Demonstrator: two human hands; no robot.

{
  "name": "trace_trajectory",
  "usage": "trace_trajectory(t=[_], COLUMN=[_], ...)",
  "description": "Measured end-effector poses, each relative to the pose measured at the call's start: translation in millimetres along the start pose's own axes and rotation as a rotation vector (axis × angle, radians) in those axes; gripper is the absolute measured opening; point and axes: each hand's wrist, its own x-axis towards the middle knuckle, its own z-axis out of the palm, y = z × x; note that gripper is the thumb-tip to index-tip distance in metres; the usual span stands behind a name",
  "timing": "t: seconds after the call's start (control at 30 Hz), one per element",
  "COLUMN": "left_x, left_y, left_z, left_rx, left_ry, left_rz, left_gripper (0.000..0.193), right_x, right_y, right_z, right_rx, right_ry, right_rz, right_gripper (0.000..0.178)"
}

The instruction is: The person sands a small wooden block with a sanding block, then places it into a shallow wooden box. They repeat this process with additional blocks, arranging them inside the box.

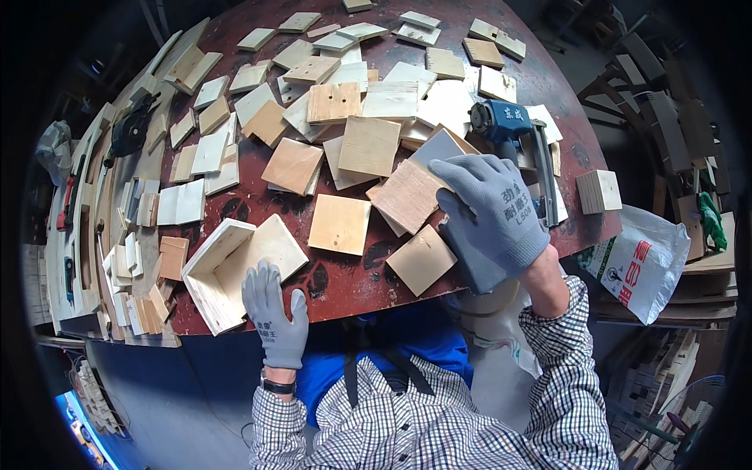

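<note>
Head view: I'm monitoring remotely; a dim workshop is surrounding the bench. Red table (pixel 345 278), scuffed and patchy, is carrying loose wood squares (pixel 372 145), which I'm guessing would be sliding easily. Timber stack (pixel 662 376) is filling the lower right; white sack (pixel 646 270) is slumping beside the table's right side. Open box corner (pixel 244 262) is sitting at the near-left edge, looking stiff, fairly light, not fragile; I'm favouring its outer walls for a hold, raw edges maybe splintering. Blue nail gun (pixel 505 121) is lying just beside the right hand (pixel 493 211), looking heavy. That hand is curling over a grey-blue flat piece (pixel 478 262); I'm not able to tell whether it's gripping. Left hand (pixel 276 317) is resting against the box corner, thumb spread wide. Pale square (pixel 339 225) is lying flat between the hands, looking light, pinchable by opposite edges
</note>
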Motion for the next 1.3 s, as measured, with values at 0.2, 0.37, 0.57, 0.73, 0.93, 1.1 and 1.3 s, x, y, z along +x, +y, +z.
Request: trace_trajectory(t=[0.2, 0.37, 0.57, 0.73, 0.93, 1.1, 1.3], left_x=[8.3, -5.2, -38.0, -38.6, -11.7, 16.8, 42.5], left_y=[11.2, -1.2, -4.5, -58.8, -112.9, -115.3, -95.9], left_z=[-3.6, -31.5, -69.3, -83.7, -60.9, -71.4, -74.6], left_rx=[-0.090, -0.301, -0.082, -0.098, -1.235, -1.485, -1.330], left_ry=[0.005, -0.009, 0.324, 0.527, 0.251, 0.026, 0.026], left_rz=[0.048, 0.102, 0.188, -0.050, -0.307, -0.378, -0.593], left_gripper=[0.061, 0.062, 0.060, 0.100, 0.127, 0.091, 0.077], right_x=[-5.5, -13.0, 18.8, 42.0, 18.9, 41.7, 55.2], right_y=[-30.5, -58.5, -95.8, -91.9, -116.9, -153.8, -186.1], right_z=[39.8, 61.3, 86.5, 89.9, 59.2, 66.1, 106.8], right_rx=[-0.034, -0.114, -0.230, -0.215, 0.670, 0.147, 0.160], right_ry=[-0.026, -0.077, -0.260, -0.435, -0.005, -0.140, -0.062], right_rz=[0.010, -0.001, -0.103, -0.036, 0.340, -0.111, -0.293], right_gripper=[0.045, 0.065, 0.095, 0.099, 0.097, 0.096, 0.093])
